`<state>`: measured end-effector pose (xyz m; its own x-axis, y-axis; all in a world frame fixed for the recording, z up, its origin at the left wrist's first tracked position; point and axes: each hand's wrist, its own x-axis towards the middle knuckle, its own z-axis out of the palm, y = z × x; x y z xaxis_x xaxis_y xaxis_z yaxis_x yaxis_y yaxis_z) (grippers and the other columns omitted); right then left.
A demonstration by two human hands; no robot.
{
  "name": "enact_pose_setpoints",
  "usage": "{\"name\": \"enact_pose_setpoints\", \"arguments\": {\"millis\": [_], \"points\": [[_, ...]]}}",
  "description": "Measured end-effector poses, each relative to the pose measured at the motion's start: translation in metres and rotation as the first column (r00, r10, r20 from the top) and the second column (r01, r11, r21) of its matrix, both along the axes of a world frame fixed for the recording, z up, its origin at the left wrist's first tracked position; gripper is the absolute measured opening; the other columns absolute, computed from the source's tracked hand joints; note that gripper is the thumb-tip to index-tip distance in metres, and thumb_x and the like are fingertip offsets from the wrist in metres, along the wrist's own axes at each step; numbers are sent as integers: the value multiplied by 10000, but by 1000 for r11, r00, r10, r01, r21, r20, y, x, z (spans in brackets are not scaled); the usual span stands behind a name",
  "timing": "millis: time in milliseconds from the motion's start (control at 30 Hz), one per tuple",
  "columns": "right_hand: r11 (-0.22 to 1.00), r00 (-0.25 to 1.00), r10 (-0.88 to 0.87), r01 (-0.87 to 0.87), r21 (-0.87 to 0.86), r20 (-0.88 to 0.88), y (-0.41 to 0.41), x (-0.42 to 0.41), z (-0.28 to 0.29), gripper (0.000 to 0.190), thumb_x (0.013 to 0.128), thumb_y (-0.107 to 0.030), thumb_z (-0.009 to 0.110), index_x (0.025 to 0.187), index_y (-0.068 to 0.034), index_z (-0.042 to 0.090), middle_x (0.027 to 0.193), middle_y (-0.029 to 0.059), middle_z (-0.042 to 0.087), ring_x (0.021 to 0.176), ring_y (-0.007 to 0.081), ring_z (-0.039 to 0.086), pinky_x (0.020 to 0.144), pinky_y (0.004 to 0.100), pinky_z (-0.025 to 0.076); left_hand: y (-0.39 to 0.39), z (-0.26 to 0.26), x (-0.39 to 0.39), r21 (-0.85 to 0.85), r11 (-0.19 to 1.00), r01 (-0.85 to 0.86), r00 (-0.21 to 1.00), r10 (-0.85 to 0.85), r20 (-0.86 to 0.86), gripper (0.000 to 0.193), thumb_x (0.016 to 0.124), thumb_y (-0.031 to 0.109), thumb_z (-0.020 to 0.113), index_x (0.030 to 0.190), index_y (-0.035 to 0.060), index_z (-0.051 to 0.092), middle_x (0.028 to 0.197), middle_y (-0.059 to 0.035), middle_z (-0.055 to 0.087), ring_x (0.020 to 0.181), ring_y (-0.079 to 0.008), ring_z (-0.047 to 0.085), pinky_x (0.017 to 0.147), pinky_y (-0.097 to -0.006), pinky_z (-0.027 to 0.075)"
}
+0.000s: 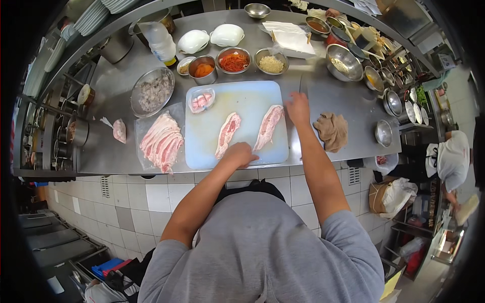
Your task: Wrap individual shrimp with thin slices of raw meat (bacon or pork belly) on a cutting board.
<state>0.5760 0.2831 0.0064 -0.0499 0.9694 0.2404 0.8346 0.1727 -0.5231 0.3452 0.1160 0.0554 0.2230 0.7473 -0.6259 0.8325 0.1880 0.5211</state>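
Note:
A white cutting board [242, 96] lies on the steel table before me. On it are two raw slices of streaky meat, likely pork belly: a left slice [228, 132] and a right slice [269, 127]. My left hand [239, 154] rests at the board's near side, beside the left slice's lower end; its fingertips are partly hidden. Just past the board's right edge is my right hand [298, 108], close to the right slice's upper end. A thin blade-like edge [301, 82] shows beyond its fingers; whether they grip it is unclear. A small bag of meat pieces [201, 100] occupies the board's far left corner.
Left of the board, overlapping meat slices [162, 142] lie on a plastic sheet, near a bowl of greyish food [153, 91]. Bowls of shredded orange food [233, 61] and chopped pale food [271, 64] stand behind. A brown cloth [331, 131] lies right; another person [451, 159] stands far right.

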Motion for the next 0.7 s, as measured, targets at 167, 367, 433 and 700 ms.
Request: {"name": "enact_pose_setpoints", "arguments": {"millis": [167,367,433,700], "points": [[980,986,-168,168,-106,14,-57,67,-10,574,779,-204,802,1282,-24,595,1246,227,609,1121,392,607,976,448,495,-11,2,-7,421,907,10,999,-23,26,307,930,315,676,845,21,704,973,-112,752,871,-289,713,790,-419,551],[943,988,-150,151,-297,28,-97,87,-23,626,813,-154,731,1381,-37,497,1281,224,590,1191,392,586,1016,446,479,18,-41,32,856,491,161,969,-241,-44,369,984,257,604,1282,40,622,1472,-129,536,1387,-299,477,1138,-481,392],[934,986,-114,64,-353,-123,-105,95,-21,593,821,-135,702,1368,-40,494,1201,208,613,1105,360,625,936,430,510,5,-50,30,782,554,286,936,-334,-106,487,981,276,611,1391,25,529,1567,-134,428,1502,-287,321,1218,-518,275],[867,956,-124,-25,-497,-264,-217,73,30,514,979,-174,616,1446,-119,408,865,168,649,654,274,650,586,386,527,-18,-18,0,721,683,118,959,-267,97,180,902,202,683,927,24,695,1005,-129,633,965,-352,613,908,-468,485]]}}
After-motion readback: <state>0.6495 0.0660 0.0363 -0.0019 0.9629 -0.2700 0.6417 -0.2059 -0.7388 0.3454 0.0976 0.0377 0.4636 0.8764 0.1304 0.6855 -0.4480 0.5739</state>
